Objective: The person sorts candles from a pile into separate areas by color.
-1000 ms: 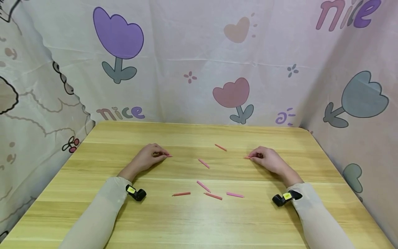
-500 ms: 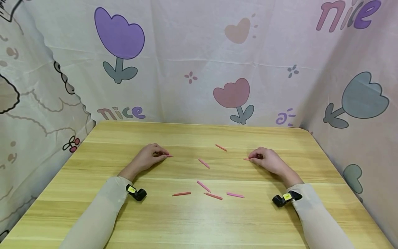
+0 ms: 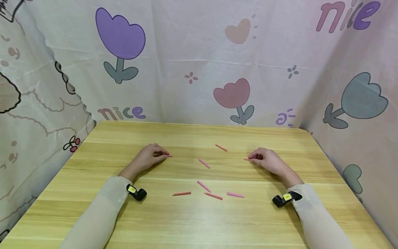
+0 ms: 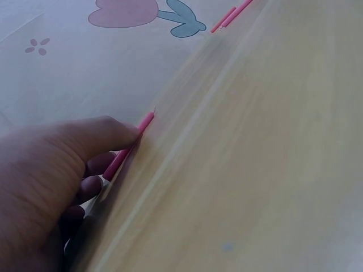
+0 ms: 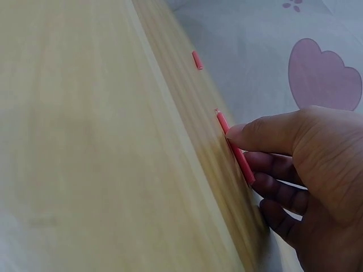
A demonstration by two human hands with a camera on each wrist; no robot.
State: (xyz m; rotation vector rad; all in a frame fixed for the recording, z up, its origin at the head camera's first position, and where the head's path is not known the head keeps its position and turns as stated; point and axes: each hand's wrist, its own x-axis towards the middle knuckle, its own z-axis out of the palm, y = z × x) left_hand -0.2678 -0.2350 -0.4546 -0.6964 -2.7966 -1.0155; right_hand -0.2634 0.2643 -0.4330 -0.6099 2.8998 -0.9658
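Observation:
My left hand is low at the left side of the table, pinching a thin pink candle between thumb and fingers. A short wick shows at the candle's far end in the left wrist view. Across from it, my right hand pinches a red candle, whose tip points toward the table's middle. Between the hands lie a pink candle and, farther back, an orange-red candle.
Nearer the front lie a red candle, a pink candle, another red candle and a magenta candle. The wooden table meets a printed cloth backdrop at its far edge.
My right hand has shifted very slightly toward the front with its candle. The left hand and the candles lying on the table stay in place.

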